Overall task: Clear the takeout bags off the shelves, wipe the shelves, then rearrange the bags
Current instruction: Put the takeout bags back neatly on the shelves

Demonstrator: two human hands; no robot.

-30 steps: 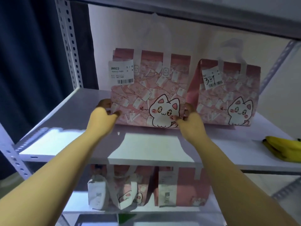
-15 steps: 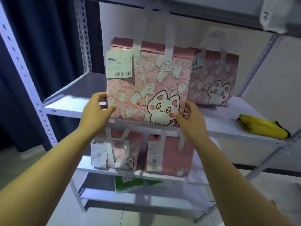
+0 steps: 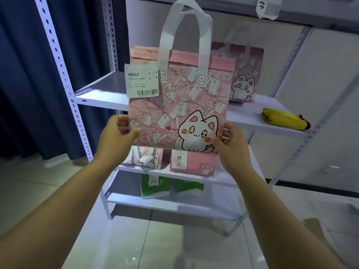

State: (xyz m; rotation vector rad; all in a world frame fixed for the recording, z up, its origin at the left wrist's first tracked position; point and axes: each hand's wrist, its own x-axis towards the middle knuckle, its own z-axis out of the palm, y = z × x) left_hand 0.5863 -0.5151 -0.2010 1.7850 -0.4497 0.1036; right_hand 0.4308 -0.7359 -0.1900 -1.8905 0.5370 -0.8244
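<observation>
A pink cat-print takeout bag [image 3: 180, 105] with white handles and a J8022 label hangs in the air in front of the white metal shelf unit [image 3: 93, 96]. My left hand [image 3: 116, 138] grips its lower left corner and my right hand [image 3: 231, 144] grips its lower right corner. A second pink cat bag [image 3: 244, 74] stands on the middle shelf behind it. Two more pink bags [image 3: 192, 162] sit on the shelf below, and green bags [image 3: 155, 188] on the shelf under that.
A bunch of bananas [image 3: 283, 119] lies at the right end of the middle shelf. A white bag marked 3 [image 3: 268, 8] sits on the top shelf. A dark blue curtain [image 3: 23, 74] hangs at the left. Pale tiled floor [image 3: 155, 239] lies below.
Both hands have lifted the J8022 bag off the middle shelf and drawn it toward me. The view has pulled back, so the lower shelves and floor show.
</observation>
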